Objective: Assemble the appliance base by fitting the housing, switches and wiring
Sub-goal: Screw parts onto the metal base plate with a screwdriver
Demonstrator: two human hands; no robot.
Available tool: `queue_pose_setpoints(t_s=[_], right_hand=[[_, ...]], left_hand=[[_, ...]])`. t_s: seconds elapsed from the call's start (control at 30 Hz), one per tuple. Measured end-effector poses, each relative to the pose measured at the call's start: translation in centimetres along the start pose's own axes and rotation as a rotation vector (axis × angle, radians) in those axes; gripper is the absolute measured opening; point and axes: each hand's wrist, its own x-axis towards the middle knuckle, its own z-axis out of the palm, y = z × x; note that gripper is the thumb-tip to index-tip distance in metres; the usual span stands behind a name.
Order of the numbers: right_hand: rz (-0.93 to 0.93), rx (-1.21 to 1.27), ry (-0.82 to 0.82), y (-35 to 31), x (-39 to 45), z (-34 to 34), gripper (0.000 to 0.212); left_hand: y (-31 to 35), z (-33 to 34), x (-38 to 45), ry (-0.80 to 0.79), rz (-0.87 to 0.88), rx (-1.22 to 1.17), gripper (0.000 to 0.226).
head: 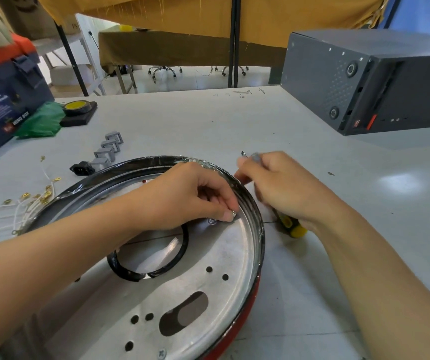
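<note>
Head view: the round silver metal base plate [208, 268] lies on the grey worktop [312, 294]. Left hand [190, 196] pinches a small silver screw [233, 214]; right hand [284, 188] grips a yellow-black screwdriver [290, 224]. The blue box [6, 100] reads "WING BOX"

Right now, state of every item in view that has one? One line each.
Left hand: pinches a small screw inside the housing rim.
Right hand: grips a screwdriver, outside the rim.
Housing: lies open side up on the table; one screw seated near the front edge.
Grey switches: loose on the table, not fitted.
Black power socket: loose on the table.
Wires: loose, unconnected.
Tape roll: lying flat.
</note>
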Motion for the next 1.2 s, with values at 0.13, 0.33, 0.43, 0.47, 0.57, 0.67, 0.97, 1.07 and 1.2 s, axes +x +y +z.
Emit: queue_pose_setpoints(t_s=[0.13, 0.33, 0.43, 0.47, 0.57, 0.67, 0.97, 1.07, 1.2], right_hand=[[-0.072, 0.317, 0.201, -0.6, 0.3, -1.4, 0.054], [-0.226, 0.317, 0.299, -1.1, 0.1, -1.8, 0.053], [-0.326, 0.298, 0.217, -1.2, -0.3, -1.0, 0.050], [-0.356, 0.270, 0.201, -1.2, -0.4, -0.6, 0.049], [-0.407, 0.184, 0.160, -1.2, -0.5, 0.1, 0.046], [-0.425, 0.114, 0.134, -1.2, -0.6, 0.3, 0.044], [-0.441, 0.051, 0.100, -1.1, -0.6, -0.1, 0.044], [-0.434, 0.025, 0.082, -1.3, -0.7, -0.3, 0.044], [-0.434, 0.009, 0.047, -1.5, -0.8, -0.5, 0.043]], left_hand=[[-0.1, 0.0, 0.0, -0.007, -0.008, -0.020, 0.012], [-0.4, 0.1, 0.1, 0.009, -0.014, -0.030, 0.011], [-0.4, 0.1, 0.2, 0.017, -0.005, -0.005, 0.009], [-0.5, 0.1, 0.2, 0.017, -0.004, -0.006, 0.009], [-0.5, 0.1, 0.2, 0.017, -0.003, -0.009, 0.007], [-0.6, 0.1, 0.3, 0.013, -0.002, -0.007, 0.008], [-0.7, 0.0, 0.3, 0.007, 0.008, 0.003, 0.007], [-0.7, 0.0, 0.4, 0.005, 0.009, 0.006, 0.007], [-0.7, 0.1, 0.4, -0.003, 0.009, 0.004, 0.007]])
